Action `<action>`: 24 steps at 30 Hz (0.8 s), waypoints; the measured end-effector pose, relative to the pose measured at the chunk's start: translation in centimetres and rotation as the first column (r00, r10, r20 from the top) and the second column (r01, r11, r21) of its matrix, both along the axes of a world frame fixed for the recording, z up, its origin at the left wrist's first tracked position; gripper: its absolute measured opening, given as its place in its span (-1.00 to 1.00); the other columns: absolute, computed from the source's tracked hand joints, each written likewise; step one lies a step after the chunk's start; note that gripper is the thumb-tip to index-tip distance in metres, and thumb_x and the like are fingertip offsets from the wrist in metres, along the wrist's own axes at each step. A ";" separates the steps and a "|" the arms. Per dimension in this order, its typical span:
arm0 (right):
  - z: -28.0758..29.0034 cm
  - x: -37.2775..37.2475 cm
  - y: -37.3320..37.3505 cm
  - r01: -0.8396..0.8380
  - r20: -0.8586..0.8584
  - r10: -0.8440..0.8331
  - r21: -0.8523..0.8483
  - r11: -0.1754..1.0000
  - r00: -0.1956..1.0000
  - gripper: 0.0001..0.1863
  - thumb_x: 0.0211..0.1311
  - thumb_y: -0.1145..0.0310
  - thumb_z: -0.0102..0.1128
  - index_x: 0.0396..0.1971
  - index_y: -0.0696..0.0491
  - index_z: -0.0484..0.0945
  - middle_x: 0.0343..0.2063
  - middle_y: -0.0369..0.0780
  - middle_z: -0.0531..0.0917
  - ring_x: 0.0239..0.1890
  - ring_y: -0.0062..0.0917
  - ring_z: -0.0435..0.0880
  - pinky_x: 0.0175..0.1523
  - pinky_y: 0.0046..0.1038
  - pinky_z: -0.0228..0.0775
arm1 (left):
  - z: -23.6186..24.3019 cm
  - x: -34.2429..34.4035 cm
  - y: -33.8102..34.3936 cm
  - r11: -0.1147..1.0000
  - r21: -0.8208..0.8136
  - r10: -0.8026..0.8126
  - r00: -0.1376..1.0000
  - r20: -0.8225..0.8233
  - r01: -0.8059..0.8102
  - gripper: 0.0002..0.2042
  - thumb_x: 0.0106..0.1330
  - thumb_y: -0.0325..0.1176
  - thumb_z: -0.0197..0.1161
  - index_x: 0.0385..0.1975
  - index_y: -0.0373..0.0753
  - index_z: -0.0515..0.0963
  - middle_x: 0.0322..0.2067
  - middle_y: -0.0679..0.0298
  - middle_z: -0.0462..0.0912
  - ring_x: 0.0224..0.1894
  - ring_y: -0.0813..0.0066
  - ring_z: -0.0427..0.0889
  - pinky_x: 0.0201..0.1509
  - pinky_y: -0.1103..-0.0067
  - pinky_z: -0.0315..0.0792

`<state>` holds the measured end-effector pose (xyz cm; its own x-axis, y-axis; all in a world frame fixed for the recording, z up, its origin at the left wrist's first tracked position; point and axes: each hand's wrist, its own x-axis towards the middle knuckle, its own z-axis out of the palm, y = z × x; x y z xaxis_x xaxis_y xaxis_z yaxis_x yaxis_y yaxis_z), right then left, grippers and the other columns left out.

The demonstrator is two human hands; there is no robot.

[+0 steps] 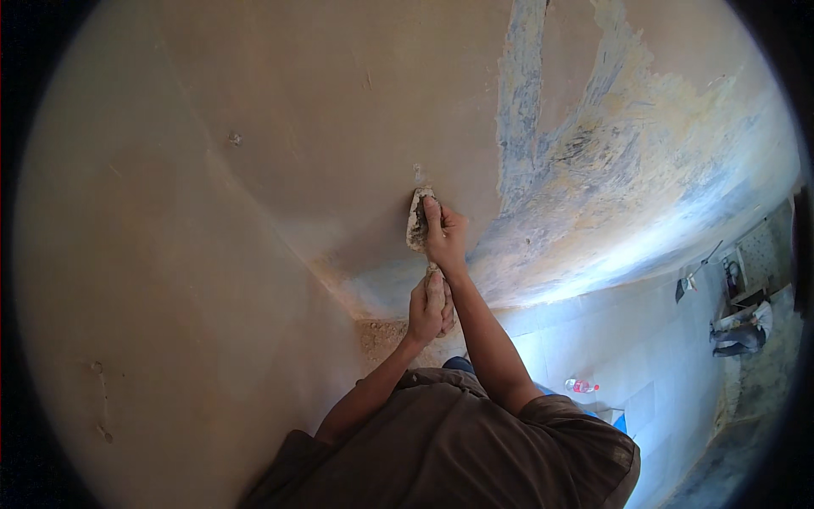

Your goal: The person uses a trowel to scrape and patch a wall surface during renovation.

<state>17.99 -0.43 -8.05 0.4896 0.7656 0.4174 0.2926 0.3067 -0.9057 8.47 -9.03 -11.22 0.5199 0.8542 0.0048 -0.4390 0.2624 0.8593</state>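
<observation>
Up against the wall (339,127), my right hand (448,236) is closed round a putty knife (417,222), its thumb laid along the tool. Pale, dried putty crusts the flat of the knife, and a small whitish smear (418,172) shows on the wall just above it. My left hand (430,310) is lower, close by the right wrist, with its fingers wrapped tight. Something pale sticks out at the top of that grip, but the hand hides most of it and its kind cannot be made out.
A wall corner (292,246) runs down left of my hands. Rough bluish and yellowish putty patches (593,157) cover the wall to the right. On the pale floor lie a bottle with a red label (582,386) and, far right, a heap of cloth (742,331).
</observation>
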 end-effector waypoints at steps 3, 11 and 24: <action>-1.0 -0.4 -0.2 0.013 -0.030 -0.013 0.019 1.000 0.999 -0.56 0.34 0.18 0.09 -0.63 0.22 0.49 -0.83 -0.34 0.27 -0.68 -0.75 0.19 -0.61 -0.49 0.04 | -0.2 -0.4 0.1 1.000 -0.006 -0.025 0.999 -0.023 0.025 -0.60 0.47 0.03 -0.24 -0.44 -0.19 0.25 -0.81 0.37 0.21 -0.86 0.64 0.17 -0.82 0.64 0.12; 1.4 -0.2 0.6 0.039 0.023 -0.040 0.036 0.999 0.999 -0.56 0.33 0.19 0.10 -0.64 0.22 0.49 -0.84 -0.33 0.27 -0.69 -0.74 0.19 -0.62 -0.48 0.03 | 1.7 -0.3 0.8 1.000 0.020 -0.006 1.000 -0.001 0.006 -0.60 0.48 0.01 -0.24 -0.43 -0.20 0.25 -0.81 0.39 0.19 -0.86 0.64 0.17 -0.82 0.63 0.14; 3.8 -0.7 0.0 0.052 0.001 -0.052 0.063 0.997 0.999 -0.53 0.33 0.17 0.08 -0.69 0.21 0.45 -0.84 -0.31 0.32 -0.68 -0.72 0.23 -0.60 -0.47 0.07 | 3.0 0.0 0.5 1.000 0.007 0.000 1.000 -0.007 0.000 -0.59 0.48 0.02 -0.25 -0.45 -0.19 0.24 -0.82 0.40 0.18 -0.88 0.63 0.16 -0.83 0.63 0.14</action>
